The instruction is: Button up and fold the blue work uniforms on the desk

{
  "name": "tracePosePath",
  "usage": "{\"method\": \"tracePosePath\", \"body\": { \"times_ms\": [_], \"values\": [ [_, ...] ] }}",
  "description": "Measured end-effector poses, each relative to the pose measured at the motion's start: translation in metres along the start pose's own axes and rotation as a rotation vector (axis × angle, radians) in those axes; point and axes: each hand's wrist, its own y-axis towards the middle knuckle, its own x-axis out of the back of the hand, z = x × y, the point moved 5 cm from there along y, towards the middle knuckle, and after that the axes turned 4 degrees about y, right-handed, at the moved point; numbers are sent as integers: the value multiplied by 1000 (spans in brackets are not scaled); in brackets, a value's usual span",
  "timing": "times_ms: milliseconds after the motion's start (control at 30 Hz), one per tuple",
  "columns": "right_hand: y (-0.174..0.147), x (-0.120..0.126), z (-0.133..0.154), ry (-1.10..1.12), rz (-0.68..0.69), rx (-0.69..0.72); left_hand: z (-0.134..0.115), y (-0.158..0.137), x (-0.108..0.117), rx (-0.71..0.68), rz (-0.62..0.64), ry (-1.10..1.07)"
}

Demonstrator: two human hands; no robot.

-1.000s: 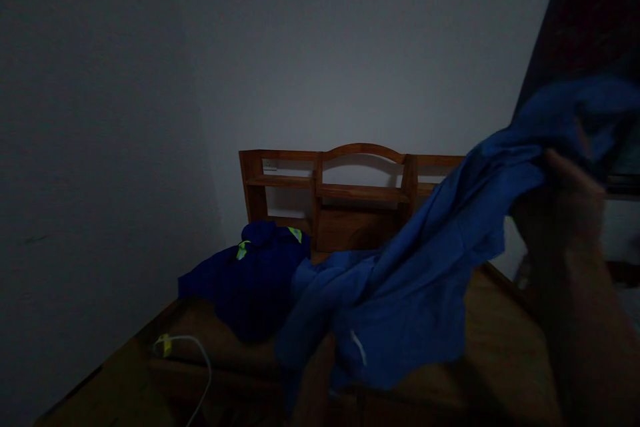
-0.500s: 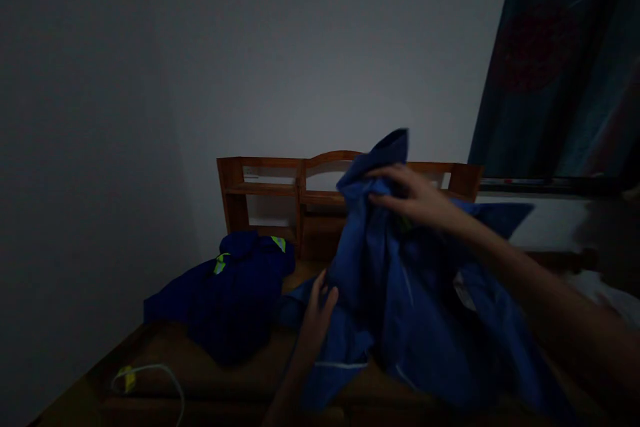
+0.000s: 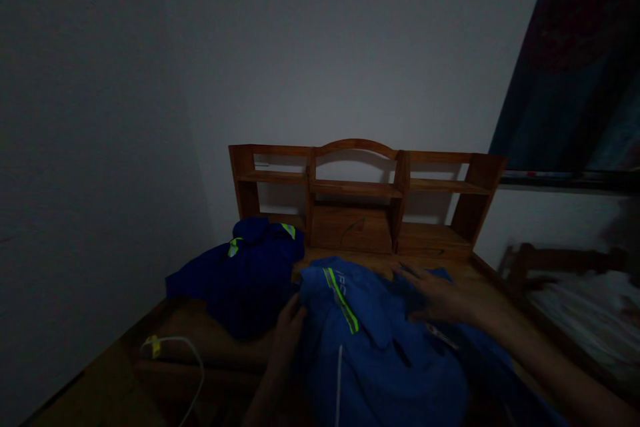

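Note:
A blue work jacket (image 3: 380, 360) with a yellow-green reflective strip, pale lettering and white piping lies spread over the front of the wooden desk. Its left edge is pinched by my left hand (image 3: 289, 325), whose fingertips are partly lost in the dark folds. My right hand (image 3: 440, 295) is over the jacket's right side, fingers apart and somewhat blurred, touching or just above the cloth. Left of it a darker blue garment (image 3: 250, 280) with reflective patches lies in a heap on the desk.
A wooden shelf unit (image 3: 353, 190) stands at the desk's back against the wall. A white cable (image 3: 193, 347) with a yellow tag hangs over the front left edge. At right are a curtain (image 3: 575, 80) and a bed with pale bedding (image 3: 590, 307).
The blue jacket has come down from a bunched, raised position and now lies flatter, its reflective strip showing. My right hand has lowered and its fingers have spread; my left hand moved slightly left.

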Motion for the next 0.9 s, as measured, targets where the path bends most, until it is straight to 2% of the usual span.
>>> {"method": "tracePosePath", "body": {
  "times_ms": [100, 200, 233, 267, 300, 333, 400, 433, 467, 500, 567, 633, 700, 800, 900],
  "values": [
    [-23, -22, -39, 92, 167, -100, -10, 5, 27, -86, -180, 209],
    [-42, -38, -40, 109, 258, -129, -56, -4, 36, -327, -508, 498],
    [-46, -42, -35, 88, 269, -125, -73, -12, 29, -429, -537, 566],
    [-48, -44, -29, 54, 262, -122, -89, -20, 15, -536, -458, 616],
    [-50, -46, -23, 12, 244, -120, -101, -29, -5, -635, -291, 658],
    [-50, -47, -18, -27, 213, -119, -108, -41, -28, -728, -64, 696],
    [-48, -43, -12, -72, 135, -127, -110, -70, -72, -844, 388, 757],
    [-47, -40, -10, -67, 95, -130, -105, -82, -89, -870, 560, 775],
    [-45, -35, -9, -45, 51, -128, -100, -90, -102, -873, 666, 790],
    [-43, -29, -8, -13, -1, -125, -94, -93, -111, -860, 708, 806],
    [-41, -14, -6, 78, -115, -131, -84, -89, -120, -821, 692, 853],
    [-42, -1, -5, 201, -231, -172, -78, -81, -122, -804, 673, 892],
    [-45, 6, -4, 333, -305, -229, -78, -77, -120, -816, 724, 892],
    [-52, 5, 1, 449, -343, -263, -86, -79, -113, -781, 753, 801],
    [-57, -1, 8, 476, -322, -271, -95, -81, -110, -665, 714, 666]
  ]
}}
